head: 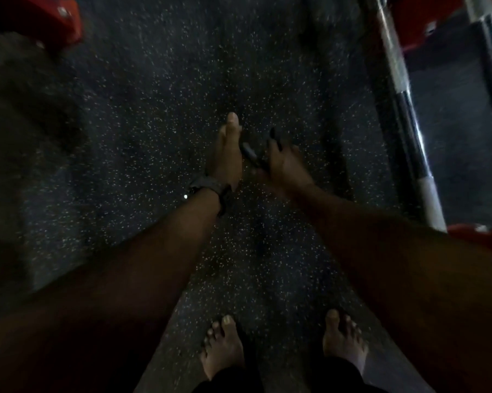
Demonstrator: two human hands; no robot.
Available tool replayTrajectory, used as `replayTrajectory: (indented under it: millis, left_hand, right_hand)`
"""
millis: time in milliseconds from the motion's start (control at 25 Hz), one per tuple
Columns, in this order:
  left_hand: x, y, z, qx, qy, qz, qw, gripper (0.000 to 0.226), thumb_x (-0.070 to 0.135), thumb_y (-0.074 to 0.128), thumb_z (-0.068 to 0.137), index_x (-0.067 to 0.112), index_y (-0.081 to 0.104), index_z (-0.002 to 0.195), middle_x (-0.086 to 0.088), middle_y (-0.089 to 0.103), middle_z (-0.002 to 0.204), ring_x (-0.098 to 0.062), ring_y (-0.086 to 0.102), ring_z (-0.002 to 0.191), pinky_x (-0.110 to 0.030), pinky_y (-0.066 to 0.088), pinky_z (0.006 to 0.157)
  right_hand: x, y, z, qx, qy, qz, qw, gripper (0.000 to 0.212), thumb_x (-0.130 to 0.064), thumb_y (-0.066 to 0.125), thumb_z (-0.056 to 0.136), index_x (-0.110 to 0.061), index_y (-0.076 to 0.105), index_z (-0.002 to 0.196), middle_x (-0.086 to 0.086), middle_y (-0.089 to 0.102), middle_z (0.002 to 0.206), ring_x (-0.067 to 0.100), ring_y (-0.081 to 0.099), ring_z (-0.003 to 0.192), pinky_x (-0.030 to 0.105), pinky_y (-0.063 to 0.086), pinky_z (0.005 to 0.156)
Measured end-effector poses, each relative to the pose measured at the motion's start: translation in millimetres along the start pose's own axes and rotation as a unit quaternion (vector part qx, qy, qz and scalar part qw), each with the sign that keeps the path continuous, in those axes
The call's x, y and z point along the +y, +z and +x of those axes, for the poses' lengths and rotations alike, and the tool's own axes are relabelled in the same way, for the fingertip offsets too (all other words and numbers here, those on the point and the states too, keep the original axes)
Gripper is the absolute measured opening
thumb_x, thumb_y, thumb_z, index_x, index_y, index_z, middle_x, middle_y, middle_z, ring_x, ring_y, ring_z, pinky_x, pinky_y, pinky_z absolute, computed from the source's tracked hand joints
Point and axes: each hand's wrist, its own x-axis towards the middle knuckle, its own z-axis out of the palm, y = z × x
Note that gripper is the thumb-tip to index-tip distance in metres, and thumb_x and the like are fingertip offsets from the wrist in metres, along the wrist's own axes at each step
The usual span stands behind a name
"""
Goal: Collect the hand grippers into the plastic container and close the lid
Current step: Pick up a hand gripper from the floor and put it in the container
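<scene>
Held between both hands, a dark hand gripper sits at mid-frame over the speckled floor; I see it only as two dark handle shapes, blurred, one slanting between the palms and one rising past the right fingers. My right hand has its fingers curled round the gripper's right handle, knuckles toward the camera. My left hand lies edge-on just beside the gripper, its fingers straight and pointing away from me, the palm side against the left handle; I cannot tell whether the thumb wraps it. A dark watch bands the left wrist, with a small bright glint at its left edge. Both forearms reach forward from the lower corners of the view and converge on the gripper. Two bare feet stand on the floor at the bottom edge, left foot and right foot, well apart from the hands. A metal bar with dark and pale bands runs down the right side, near red frame parts. Another red part shows at upper left. The whole view is dim and motion-blurred.
</scene>
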Motion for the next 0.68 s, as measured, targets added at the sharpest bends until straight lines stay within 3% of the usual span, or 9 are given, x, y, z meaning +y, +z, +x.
replayTrajectory:
  millis: [80, 200, 280, 440, 560, 680]
  left_hand:
    - [37, -7, -19, 0.011, -0.006, -0.002, 1.000, 0.063, 0.055, 0.019, 0.102, 0.015, 0.052, 0.139, -0.004, 0.054, 0.142, -0.022, 0.051, 0.127, -0.035, 0.039, 0.101]
    - [126, -21, -53, 0.018, 0.024, -0.001, 1.000, 0.075, 0.068, 0.019, 0.094, 0.017, 0.056, 0.136, -0.006, 0.057, 0.139, -0.024, 0.053, 0.125, -0.047, 0.039, 0.110]
    - [206, -36, -82, 0.018, 0.053, -0.030, 0.998, 0.079, 0.072, 0.022, 0.089, 0.017, 0.058, 0.133, -0.007, 0.058, 0.138, -0.024, 0.054, 0.125, -0.047, 0.040, 0.110]
    - [385, -92, -160, 0.032, 0.139, -0.051, 0.989, 0.084, 0.082, 0.027, 0.076, 0.021, 0.063, 0.122, -0.006, 0.063, 0.126, -0.026, 0.057, 0.118, -0.049, 0.042, 0.106]
    - [547, -147, -249, 0.043, 0.205, -0.087, 0.974, 0.076, 0.082, 0.031, 0.072, 0.024, 0.066, 0.105, 0.001, 0.067, 0.102, -0.018, 0.061, 0.096, -0.043, 0.046, 0.095]
    - [678, -198, -366, 0.071, 0.284, -0.141, 0.946, 0.071, 0.081, 0.030, 0.070, 0.026, 0.066, 0.097, -0.001, 0.067, 0.100, -0.016, 0.059, 0.089, -0.036, 0.043, 0.083]
  right_hand:
    - [-26, -39, -14, 0.036, 0.088, 0.162, 0.982, 0.094, -0.043, 0.069, 0.090, -0.014, 0.013, 0.159, 0.021, 0.044, 0.153, 0.037, 0.049, 0.135, 0.051, 0.046, 0.108]
    - [-86, -127, -36, 0.078, 0.116, 0.297, 0.945, 0.106, -0.058, 0.074, 0.073, -0.016, 0.025, 0.157, 0.013, 0.047, 0.153, 0.027, 0.049, 0.137, 0.046, 0.044, 0.112]
    - [-132, -204, -55, 0.122, 0.098, 0.368, 0.917, 0.092, -0.051, 0.075, 0.072, -0.012, 0.041, 0.148, 0.014, 0.055, 0.142, 0.023, 0.055, 0.127, 0.037, 0.047, 0.104]
    - [-230, -381, -132, 0.177, 0.050, 0.421, 0.888, 0.088, -0.066, 0.062, 0.064, -0.020, 0.051, 0.138, 0.010, 0.064, 0.127, 0.028, 0.062, 0.116, 0.051, 0.052, 0.099]
    - [-315, -531, -219, 0.199, -0.032, 0.443, 0.873, 0.064, -0.067, 0.061, 0.069, -0.023, 0.064, 0.114, 0.008, 0.071, 0.101, 0.032, 0.067, 0.098, 0.058, 0.053, 0.091]
    - [-402, -648, -312, 0.210, -0.124, 0.450, 0.859, 0.070, -0.075, 0.062, 0.070, -0.018, 0.065, 0.110, 0.004, 0.068, 0.103, 0.026, 0.065, 0.102, 0.054, 0.051, 0.099]
